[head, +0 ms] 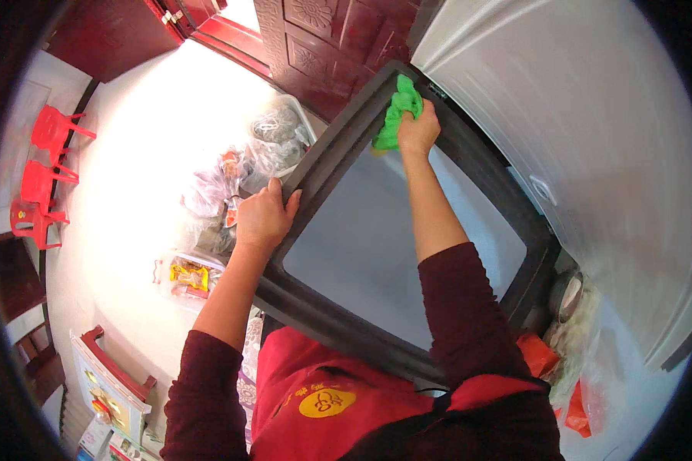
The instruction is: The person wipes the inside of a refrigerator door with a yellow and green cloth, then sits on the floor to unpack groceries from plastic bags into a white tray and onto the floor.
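A chest freezer with a wide dark rim and a pale interior stands before me. My right hand grips a bunched green cloth against the inner edge of the rim at the far corner. On the left side, my left hand rests on the outer edge of the rim, its thumb and fingers apart. The freezer's raised white lid leans up along the right. What lies under the cloth is hidden.
Bagged goods and a plastic tub with a yellow packet sit on the floor at left. Red plastic chairs line the far left wall. A carved red door stands beyond the freezer. More plastic bags lie at right.
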{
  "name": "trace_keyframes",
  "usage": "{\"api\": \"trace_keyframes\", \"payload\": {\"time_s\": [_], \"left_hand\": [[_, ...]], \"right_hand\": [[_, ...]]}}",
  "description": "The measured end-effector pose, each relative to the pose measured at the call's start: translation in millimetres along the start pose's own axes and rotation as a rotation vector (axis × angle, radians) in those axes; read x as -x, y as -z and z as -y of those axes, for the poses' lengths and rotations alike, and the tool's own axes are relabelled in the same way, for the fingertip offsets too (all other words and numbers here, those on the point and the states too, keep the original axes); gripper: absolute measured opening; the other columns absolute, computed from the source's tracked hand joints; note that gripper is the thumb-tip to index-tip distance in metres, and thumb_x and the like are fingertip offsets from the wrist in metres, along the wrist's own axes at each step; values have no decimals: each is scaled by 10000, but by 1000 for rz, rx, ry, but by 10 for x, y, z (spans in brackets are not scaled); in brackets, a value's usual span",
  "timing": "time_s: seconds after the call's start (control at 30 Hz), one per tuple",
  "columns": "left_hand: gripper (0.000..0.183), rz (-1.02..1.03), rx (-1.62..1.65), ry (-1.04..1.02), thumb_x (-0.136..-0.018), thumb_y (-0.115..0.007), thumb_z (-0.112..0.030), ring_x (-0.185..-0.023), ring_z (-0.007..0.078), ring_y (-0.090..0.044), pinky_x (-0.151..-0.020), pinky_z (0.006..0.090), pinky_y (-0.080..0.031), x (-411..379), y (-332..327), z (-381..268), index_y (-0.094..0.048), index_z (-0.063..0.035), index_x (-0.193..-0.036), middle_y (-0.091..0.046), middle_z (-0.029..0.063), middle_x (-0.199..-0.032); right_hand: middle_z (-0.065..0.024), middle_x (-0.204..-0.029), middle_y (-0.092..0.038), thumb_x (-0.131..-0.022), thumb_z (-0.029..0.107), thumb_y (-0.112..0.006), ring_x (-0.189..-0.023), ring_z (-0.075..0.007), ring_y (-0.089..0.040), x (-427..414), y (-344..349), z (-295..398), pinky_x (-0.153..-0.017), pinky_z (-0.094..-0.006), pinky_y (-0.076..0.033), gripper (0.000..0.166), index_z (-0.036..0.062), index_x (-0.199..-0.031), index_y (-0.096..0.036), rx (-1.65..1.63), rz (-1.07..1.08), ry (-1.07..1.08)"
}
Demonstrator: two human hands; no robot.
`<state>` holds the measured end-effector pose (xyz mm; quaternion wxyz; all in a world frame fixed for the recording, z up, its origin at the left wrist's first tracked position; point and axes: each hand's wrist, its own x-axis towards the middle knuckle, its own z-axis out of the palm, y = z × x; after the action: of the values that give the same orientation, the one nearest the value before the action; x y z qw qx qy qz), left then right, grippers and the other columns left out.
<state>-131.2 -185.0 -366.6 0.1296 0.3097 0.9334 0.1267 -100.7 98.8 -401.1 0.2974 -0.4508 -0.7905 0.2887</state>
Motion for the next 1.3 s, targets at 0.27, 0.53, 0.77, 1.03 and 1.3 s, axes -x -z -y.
{"api": "trace_keyframes", "payload": {"time_s": [0.27, 0.53, 0.77, 1.03, 1.3], "left_hand": [[365, -35, 22, -16, -869, -513, -365, -670, 378, -610, -590, 465, -479, 12, -26, 24, -473, -7, -814, -604, 207, -693], [413, -7, 54, -23, -894, -450, -403, -664, 391, -599, -604, 466, -472, 12, 43, 0, -487, 1, -819, -602, 218, -695], [396, -45, 32, -41, -927, -382, -373, -674, 398, -596, -617, 472, -466, 16, -52, 20, -495, -12, -811, -607, 214, -711], [430, -55, 104, -22, -953, -269, -354, -754, 418, -589, -681, 505, -447, 8, -45, 68, -549, -32, -908, -610, 241, -769], [549, -79, 48, -8, -953, -209, -404, -791, 412, -599, -736, 494, -443, -91, -189, 238, -614, -34, -946, -622, 243, -819]], "right_hand": [[-138, -892, -632, -702, 73, -653, -868, -295, -610, -67, 33, -205, -773, -366, -463, 336, 14, -1019, -560, -317, 443, -191], [-207, -1091, -518, -750, 136, -647, -1032, -344, -492, 104, -154, 225, -880, -422, -408, 468, 15, -1161, -456, -160, 46, 176], [-224, -1145, -444, -732, 38, -630, -1079, -404, -430, 1319, -194, 598, -926, -463, -355, 479, 35, -1168, -434, 12, 83, 9], [-221, -1097, -432, -667, -69, -569, -1016, -424, -449, 2552, 37, 782, -854, -452, -391, 477, 40, -1110, -432, -240, 227, 36], [-190, -959, -502, -657, 20, -601, -892, -416, -506, 2959, 295, 896, -740, -469, -436, 380, 36, -1008, -456, -136, 501, -29]]}}
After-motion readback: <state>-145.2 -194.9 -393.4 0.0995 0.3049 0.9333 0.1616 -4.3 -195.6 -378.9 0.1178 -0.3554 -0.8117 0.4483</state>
